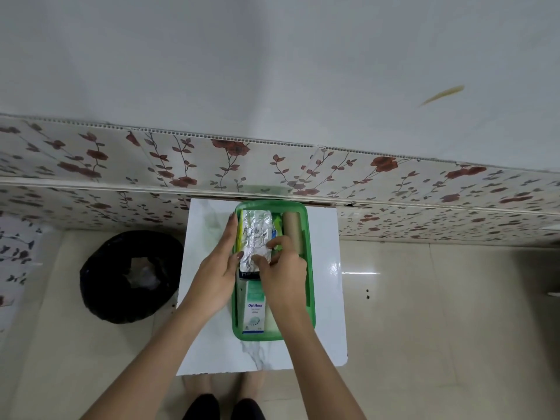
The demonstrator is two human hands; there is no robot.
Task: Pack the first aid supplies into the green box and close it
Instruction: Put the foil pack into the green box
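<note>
The green box (309, 286) stands open on a small white table (325, 268). Inside it lie a silver foil blister strip (257, 230), a white and green Optibex carton (255, 310) near the front, a tan bandage roll (292, 227) along the right wall, and green and yellow packets partly hidden beneath. My left hand (219, 268) rests flat against the box's left wall, fingers touching the foil strip's edge. My right hand (283, 266) is inside the box, pinching the near end of the foil strip. No lid is visible.
A black bin bag (130, 275) sits on the tiled floor left of the table. A flower-patterned wall panel (394, 177) runs right behind the table. My feet show below the table's front edge.
</note>
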